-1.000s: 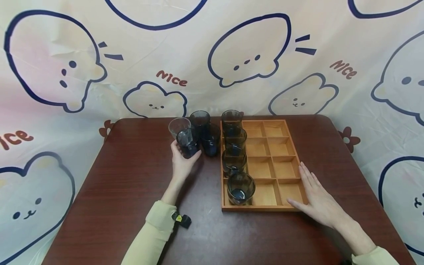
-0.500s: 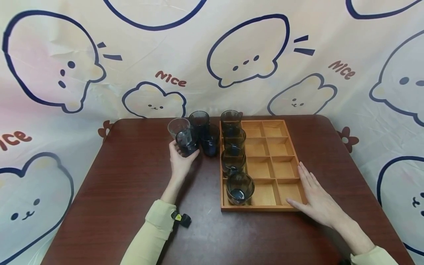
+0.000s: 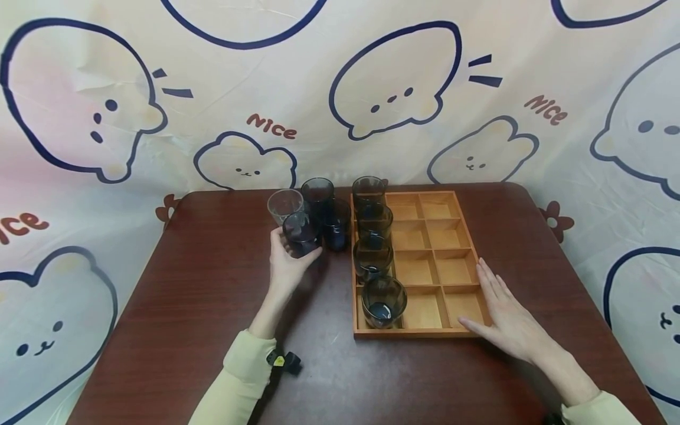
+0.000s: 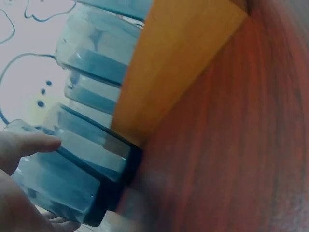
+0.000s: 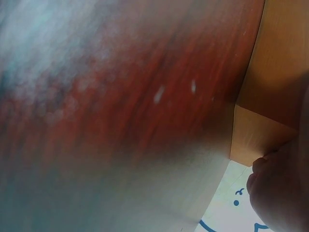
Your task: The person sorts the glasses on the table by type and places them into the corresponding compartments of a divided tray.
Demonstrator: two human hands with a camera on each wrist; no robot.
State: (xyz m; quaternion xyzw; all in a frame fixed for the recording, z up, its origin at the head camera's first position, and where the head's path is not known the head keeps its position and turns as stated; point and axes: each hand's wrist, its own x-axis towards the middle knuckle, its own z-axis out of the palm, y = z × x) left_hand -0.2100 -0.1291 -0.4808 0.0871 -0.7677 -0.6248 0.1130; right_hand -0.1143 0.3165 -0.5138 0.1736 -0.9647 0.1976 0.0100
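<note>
In the head view my left hand (image 3: 287,264) grips a dark tinted drinking glass (image 3: 301,235), thumb on its near right side. The left wrist view shows this glass (image 4: 60,181) tilted between thumb and fingers. Behind it stand a clear glass (image 3: 283,203) and two more dark glasses, one at the back (image 3: 317,192) and one to the right (image 3: 337,227). My right hand (image 3: 512,321) rests with extended fingers against the right side of a wooden compartment tray (image 3: 419,333). Dark glasses fill the tray's left column, the nearest glass (image 3: 384,302) standing in the front left compartment.
The tray's middle and right columns hold bare compartments (image 3: 417,268). A dark brown wooden table (image 3: 186,295) bears everything. Behind it hangs a pale cloth (image 3: 393,153) with cartoon outlines, close to the back glasses.
My left hand has shifted the gripped glass slightly toward me, and a little more of the clear glass behind shows. The right hand stays against the tray.
</note>
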